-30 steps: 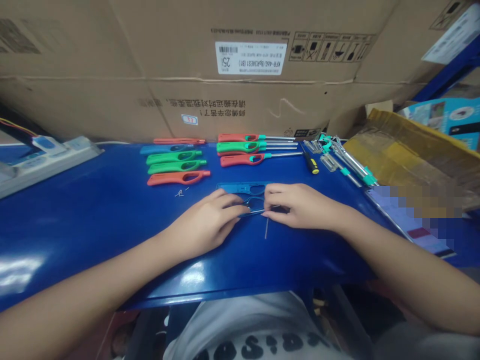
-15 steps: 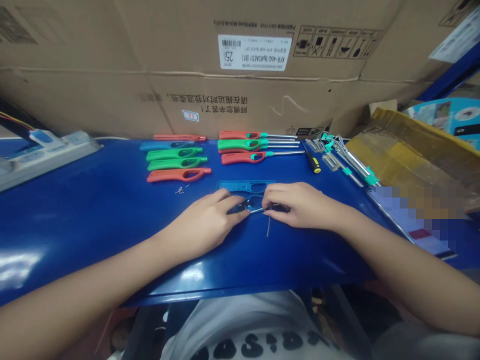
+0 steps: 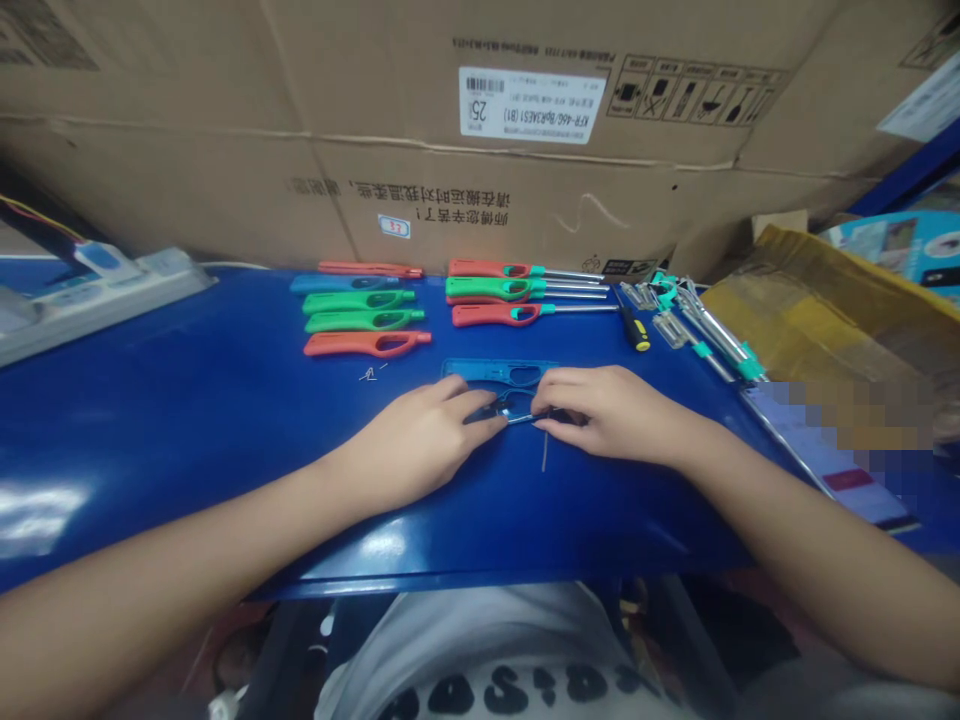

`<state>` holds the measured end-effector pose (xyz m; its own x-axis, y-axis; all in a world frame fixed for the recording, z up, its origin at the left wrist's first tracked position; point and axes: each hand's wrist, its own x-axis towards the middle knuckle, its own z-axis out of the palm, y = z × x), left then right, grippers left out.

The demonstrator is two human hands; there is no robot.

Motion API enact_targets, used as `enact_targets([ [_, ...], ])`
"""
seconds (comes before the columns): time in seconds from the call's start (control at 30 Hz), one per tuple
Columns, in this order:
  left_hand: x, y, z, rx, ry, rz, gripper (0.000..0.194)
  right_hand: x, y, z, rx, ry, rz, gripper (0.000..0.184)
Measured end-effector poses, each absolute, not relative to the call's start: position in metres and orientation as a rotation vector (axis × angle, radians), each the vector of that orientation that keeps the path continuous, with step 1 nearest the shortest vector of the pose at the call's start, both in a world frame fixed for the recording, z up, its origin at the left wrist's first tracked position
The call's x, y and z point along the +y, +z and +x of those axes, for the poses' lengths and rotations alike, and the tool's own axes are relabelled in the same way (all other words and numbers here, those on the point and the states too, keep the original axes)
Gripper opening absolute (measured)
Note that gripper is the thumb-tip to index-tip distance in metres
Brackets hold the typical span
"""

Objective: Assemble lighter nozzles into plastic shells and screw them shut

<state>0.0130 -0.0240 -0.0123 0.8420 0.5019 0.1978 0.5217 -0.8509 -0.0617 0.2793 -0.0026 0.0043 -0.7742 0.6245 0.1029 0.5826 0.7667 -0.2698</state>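
Low over the blue table, my left hand and my right hand are close together, fingers bent. Between them shows a blue lighter shell half, its ring-shaped trigger opening visible. My left fingers pinch its left part. My right fingertips close on its right part, where a thin grey wire hangs down toward me. Small parts inside the shell are mostly hidden by my fingers. Just behind my hands lies another blue shell half, inner side up. Tiny screws lie to the left.
Red, green and blue lighter handles lie in a column at back left. Lighters with metal tubes lie behind my hands. A yellow-black screwdriver, metal tubes and a cardboard box are at right, a power strip at left.
The whole view has shifted slightly, so things on the table appear a little further right. Both hands keep nearly the same hold on the blue shell half.
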Motion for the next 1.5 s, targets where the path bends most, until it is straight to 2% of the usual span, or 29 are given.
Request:
enact_targets([
  [0.27,-0.021,-0.016,0.013,-0.848,-0.423,-2.935,0.034,-0.002,0.005,0.279,-2.765,0.375,-0.967,0.010],
  [0.63,-0.023,-0.011,0.014,-0.783,-0.281,-2.919,0.039,0.000,0.005,0.280,-2.725,0.422,-0.954,0.010],
  [1.0,-0.021,-0.013,0.012,-0.814,-0.421,-2.888,0.035,0.004,0.006,0.286,-2.555,0.394,-0.955,0.018],
  [1.1,-0.020,-0.013,0.011,-0.824,-0.439,-2.887,0.035,0.017,0.011,0.299,-2.379,0.198,-1.181,0.023],
  [1.2,-0.020,-0.011,0.011,-0.820,-0.436,-2.884,0.036,0.036,0.016,0.323,-2.128,-0.075,-1.711,0.032],
  [1.33,-0.020,-0.011,0.011,-0.826,-0.432,-2.893,0.037,0.055,0.018,0.358,-1.862,-0.213,-2.210,0.035],
  [1.5,-0.017,-0.012,0.010,-0.830,-0.445,-2.927,0.038,0.068,0.009,0.384,-1.802,-0.291,-2.352,0.044],
])
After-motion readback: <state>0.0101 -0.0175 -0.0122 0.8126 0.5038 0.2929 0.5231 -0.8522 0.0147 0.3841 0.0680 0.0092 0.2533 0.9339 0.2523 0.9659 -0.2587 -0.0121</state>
